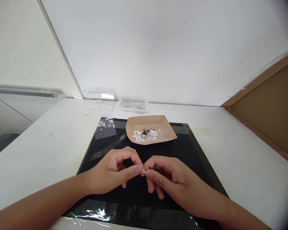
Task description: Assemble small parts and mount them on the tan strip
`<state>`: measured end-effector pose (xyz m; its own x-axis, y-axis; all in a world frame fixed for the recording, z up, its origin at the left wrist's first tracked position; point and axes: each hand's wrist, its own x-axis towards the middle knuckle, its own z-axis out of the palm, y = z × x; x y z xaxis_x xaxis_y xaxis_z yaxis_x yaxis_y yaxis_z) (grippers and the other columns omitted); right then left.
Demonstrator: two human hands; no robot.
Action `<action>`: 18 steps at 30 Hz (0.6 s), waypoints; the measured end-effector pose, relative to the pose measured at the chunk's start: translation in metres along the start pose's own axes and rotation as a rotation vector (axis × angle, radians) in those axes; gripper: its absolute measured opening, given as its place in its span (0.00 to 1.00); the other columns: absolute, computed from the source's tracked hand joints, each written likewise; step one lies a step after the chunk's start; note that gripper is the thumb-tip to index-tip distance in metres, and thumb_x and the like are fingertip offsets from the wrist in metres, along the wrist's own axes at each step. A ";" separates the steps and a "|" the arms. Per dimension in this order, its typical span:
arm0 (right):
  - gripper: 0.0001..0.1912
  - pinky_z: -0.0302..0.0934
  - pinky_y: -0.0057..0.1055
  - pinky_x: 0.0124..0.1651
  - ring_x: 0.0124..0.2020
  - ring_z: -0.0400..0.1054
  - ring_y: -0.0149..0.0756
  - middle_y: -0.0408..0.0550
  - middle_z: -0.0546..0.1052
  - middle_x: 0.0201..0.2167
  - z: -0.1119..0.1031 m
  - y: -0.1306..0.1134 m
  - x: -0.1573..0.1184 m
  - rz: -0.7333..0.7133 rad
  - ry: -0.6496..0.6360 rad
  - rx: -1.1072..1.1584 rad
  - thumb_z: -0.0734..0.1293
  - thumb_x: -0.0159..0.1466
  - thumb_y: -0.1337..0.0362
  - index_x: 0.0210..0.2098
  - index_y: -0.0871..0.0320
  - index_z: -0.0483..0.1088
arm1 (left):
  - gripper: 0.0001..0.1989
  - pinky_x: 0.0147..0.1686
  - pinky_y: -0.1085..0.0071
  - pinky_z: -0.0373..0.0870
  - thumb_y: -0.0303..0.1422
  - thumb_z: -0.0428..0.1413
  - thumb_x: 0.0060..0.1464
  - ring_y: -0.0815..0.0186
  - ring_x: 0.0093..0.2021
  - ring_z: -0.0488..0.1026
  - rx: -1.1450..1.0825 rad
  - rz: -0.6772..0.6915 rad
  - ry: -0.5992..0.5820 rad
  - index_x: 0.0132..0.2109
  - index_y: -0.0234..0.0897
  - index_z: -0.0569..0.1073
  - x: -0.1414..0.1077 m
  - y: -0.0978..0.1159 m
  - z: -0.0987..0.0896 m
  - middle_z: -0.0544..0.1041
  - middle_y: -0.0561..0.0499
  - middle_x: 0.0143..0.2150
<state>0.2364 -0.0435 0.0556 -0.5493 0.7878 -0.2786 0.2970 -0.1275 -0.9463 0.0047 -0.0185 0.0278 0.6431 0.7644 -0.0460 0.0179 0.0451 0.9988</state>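
Observation:
Over the black mat, a tiny white piece is pinched between the fingertips of both hands. My left hand grips it from the left with thumb and index finger. From the right, the thumb and index finger of my right hand close on it. Most of the piece is hidden by the fingertips, so its kind cannot be made out. A dark nail file lies beyond my left hand. Behind both hands stands an open brown paper tray with white and black scraps in it.
A clear sheet with several small white rectangles lies at the mat's far left corner. Farther back on the white table are a clear plastic box, flat plastic bags and a clear lid. A brown board borders the right.

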 end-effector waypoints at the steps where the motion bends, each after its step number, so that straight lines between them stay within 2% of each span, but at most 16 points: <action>1: 0.12 0.58 0.24 0.28 0.27 0.67 0.28 0.41 0.78 0.31 0.000 0.000 0.000 -0.004 0.001 -0.016 0.66 0.72 0.53 0.40 0.55 0.73 | 0.12 0.22 0.80 0.72 0.40 0.61 0.63 0.76 0.28 0.69 0.012 -0.003 -0.004 0.41 0.34 0.78 0.000 0.000 0.000 0.72 0.48 0.43; 7: 0.14 0.58 0.24 0.26 0.26 0.68 0.27 0.42 0.80 0.33 -0.001 0.000 0.001 -0.030 -0.018 -0.073 0.62 0.73 0.53 0.41 0.54 0.74 | 0.13 0.25 0.77 0.74 0.42 0.59 0.64 0.74 0.30 0.71 0.059 -0.025 -0.016 0.42 0.35 0.76 -0.001 -0.001 -0.001 0.71 0.48 0.45; 11: 0.12 0.59 0.24 0.26 0.24 0.70 0.26 0.42 0.81 0.36 -0.002 -0.001 0.000 -0.006 -0.044 -0.074 0.63 0.73 0.54 0.41 0.53 0.73 | 0.13 0.26 0.76 0.74 0.42 0.57 0.66 0.74 0.30 0.70 0.089 -0.035 0.005 0.41 0.36 0.75 0.000 0.000 0.000 0.71 0.50 0.42; 14: 0.11 0.59 0.24 0.26 0.24 0.72 0.27 0.42 0.82 0.37 -0.003 -0.002 -0.001 0.006 -0.023 -0.059 0.63 0.73 0.54 0.42 0.53 0.72 | 0.11 0.25 0.77 0.73 0.41 0.55 0.67 0.73 0.30 0.69 0.207 0.030 0.112 0.42 0.37 0.73 0.003 -0.003 -0.002 0.71 0.50 0.42; 18: 0.11 0.60 0.25 0.27 0.25 0.73 0.28 0.42 0.82 0.36 -0.006 0.001 -0.003 -0.010 0.060 -0.065 0.63 0.73 0.52 0.42 0.52 0.70 | 0.06 0.28 0.77 0.72 0.35 0.54 0.67 0.67 0.40 0.71 0.585 0.249 0.329 0.42 0.38 0.74 0.011 -0.009 -0.012 0.72 0.48 0.43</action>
<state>0.2429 -0.0422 0.0563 -0.5051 0.8240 -0.2568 0.3425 -0.0818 -0.9360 0.0024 -0.0025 0.0181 0.4192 0.8656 0.2738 0.3675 -0.4375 0.8207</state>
